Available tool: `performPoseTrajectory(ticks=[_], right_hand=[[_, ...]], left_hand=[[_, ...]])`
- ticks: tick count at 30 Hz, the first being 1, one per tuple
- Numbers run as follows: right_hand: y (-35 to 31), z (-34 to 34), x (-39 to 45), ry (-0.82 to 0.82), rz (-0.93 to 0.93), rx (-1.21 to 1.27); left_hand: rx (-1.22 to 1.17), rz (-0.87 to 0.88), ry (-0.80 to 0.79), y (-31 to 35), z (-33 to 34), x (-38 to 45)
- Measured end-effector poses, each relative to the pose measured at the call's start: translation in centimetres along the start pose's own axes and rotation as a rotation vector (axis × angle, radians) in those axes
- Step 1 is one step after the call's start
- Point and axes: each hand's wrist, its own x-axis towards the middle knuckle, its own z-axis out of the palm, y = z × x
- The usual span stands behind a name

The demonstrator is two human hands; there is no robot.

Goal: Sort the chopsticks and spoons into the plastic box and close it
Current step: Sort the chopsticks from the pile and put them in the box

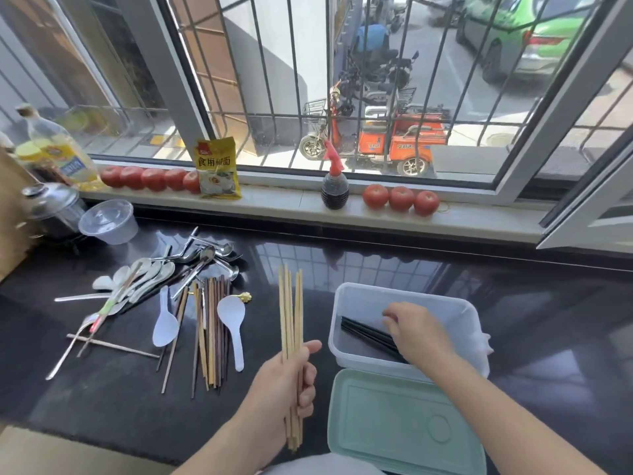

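Gripped pale bamboo chopsticks (291,337) in left hand (284,389) at lower centre while right hand (416,332) fingers pinched black chopsticks (368,334) inside plastic box (346,310), best laid flat lengthwise.

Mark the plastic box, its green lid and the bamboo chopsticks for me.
plastic box (394,289): head view, far rim.
green lid (387,426): head view, flat top, left of centre.
bamboo chopsticks (290,310): head view, bundle's shafts above the left hand (286,389).
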Motion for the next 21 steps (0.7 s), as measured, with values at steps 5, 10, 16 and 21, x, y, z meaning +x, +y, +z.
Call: performPoseTrajectory(ticks=[5, 10, 16, 21], right_hand=[[-3.9, -1.7, -8.4, 0.009, 0.098, 0.602], [-8.1, -1.6, -11.4, -0.151, 0.149, 1.212], [-7.3, -4.5, -10.6, -0.279, 0.044, 1.049], [-5.3, -9.8, -6.2, 0.493, 0.084, 1.183]], left_hand=[[0.093, 0.038, -0.209, -0.3, 1.2, -0.3], [0.195, 0.003, -0.373, -0.2, 2.6, -0.7], [0.259, 0.030, -0.447, -0.1, 2.3, -1.2], [0.215, 0.059, -0.141, 0.0, 1.3, -0.8]])
